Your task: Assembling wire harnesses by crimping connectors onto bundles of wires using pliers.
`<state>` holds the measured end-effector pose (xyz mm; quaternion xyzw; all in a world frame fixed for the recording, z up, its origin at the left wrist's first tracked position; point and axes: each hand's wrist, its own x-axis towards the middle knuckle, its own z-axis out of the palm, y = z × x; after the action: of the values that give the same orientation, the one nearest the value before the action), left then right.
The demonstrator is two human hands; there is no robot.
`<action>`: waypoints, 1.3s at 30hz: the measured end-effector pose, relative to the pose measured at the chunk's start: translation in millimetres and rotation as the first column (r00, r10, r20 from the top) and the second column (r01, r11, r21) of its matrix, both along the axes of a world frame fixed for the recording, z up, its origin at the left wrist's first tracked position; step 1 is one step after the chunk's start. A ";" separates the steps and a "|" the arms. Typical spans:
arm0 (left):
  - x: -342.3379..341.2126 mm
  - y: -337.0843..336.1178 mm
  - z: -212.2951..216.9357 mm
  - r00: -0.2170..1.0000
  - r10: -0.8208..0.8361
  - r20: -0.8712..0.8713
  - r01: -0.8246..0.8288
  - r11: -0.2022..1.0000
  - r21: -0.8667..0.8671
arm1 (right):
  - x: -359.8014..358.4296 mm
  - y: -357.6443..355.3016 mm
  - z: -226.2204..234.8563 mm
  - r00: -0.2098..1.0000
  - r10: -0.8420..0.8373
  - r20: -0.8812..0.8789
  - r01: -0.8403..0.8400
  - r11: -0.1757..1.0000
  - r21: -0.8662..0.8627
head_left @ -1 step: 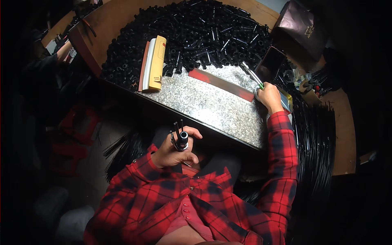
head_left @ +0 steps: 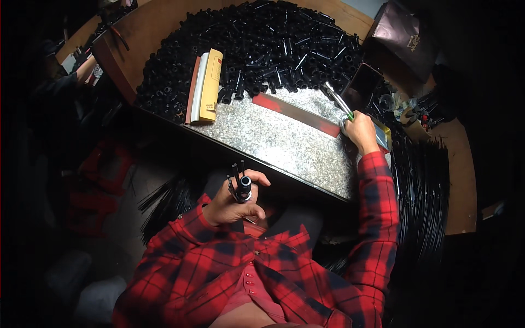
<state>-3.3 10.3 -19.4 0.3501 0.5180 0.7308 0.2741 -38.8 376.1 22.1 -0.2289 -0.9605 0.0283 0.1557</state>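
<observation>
My left hand is held over my lap, below the table edge. It grips a short black tube along with a few thin black sticks that poke upward. My right hand rests at the right end of the grey speckled tabletop. It is closed around a metal tool with a green grip that points toward the heap of black tubular parts. A long red strip lies on the tabletop just left of that hand.
A yellow and white block stands against the heap at the left. Many thin black rods lie along the right side. A brown bag sits far right. Another person's arm is at the far left.
</observation>
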 end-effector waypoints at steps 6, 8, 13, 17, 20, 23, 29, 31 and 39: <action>0.0 1.7 -4.3 0.997 0.023 -0.079 -0.026 0.999 -0.041 | 40.2 -82.5 -10.5 0.920 0.122 -0.371 -0.328 0.760 -0.562; 2.7 3.8 -2.1 0.996 0.020 -0.093 -0.023 0.999 -0.039 | 65.1 -121.0 -7.0 0.874 0.165 -0.457 -0.484 0.383 -0.787; 9.4 12.0 0.6 0.994 0.016 -0.105 -0.021 0.999 -0.046 | 96.6 -182.5 -13.4 0.823 0.169 -0.542 -0.568 0.258 -0.782; 9.5 12.1 -3.4 0.994 0.020 -0.106 -0.026 0.998 -0.053 | 99.0 -185.7 -17.5 0.792 0.208 -0.575 -0.608 0.367 -0.704; 5.9 8.7 -7.2 0.994 0.032 -0.107 -0.040 0.997 -0.071 | 98.2 -189.4 -18.6 0.781 0.220 -0.585 -0.621 0.373 -0.689; 3.3 6.2 -8.1 0.994 0.024 -0.106 -0.035 0.994 -0.102 | 97.6 -191.3 -19.2 0.774 0.225 -0.592 -0.628 0.392 -0.672; 3.3 9.0 -2.3 0.992 0.047 -0.114 -0.059 0.993 -0.099 | 96.4 -195.1 -18.0 0.750 0.210 -0.627 -0.647 0.431 -0.629; 4.6 8.5 0.2 0.989 0.082 -0.121 -0.092 0.993 -0.079 | 96.8 -195.2 -18.9 0.761 0.219 -0.611 -0.640 0.412 -0.649; -3.3 6.1 -2.4 0.909 0.293 -0.297 -0.290 0.955 0.055 | 100.6 -223.0 -10.1 0.774 0.173 -0.609 -0.631 0.146 -0.762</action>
<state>-6.6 16.3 -21.7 0.3777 0.5965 0.7039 0.0778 61.7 153.1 12.0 0.0096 -0.7189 0.6773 0.1561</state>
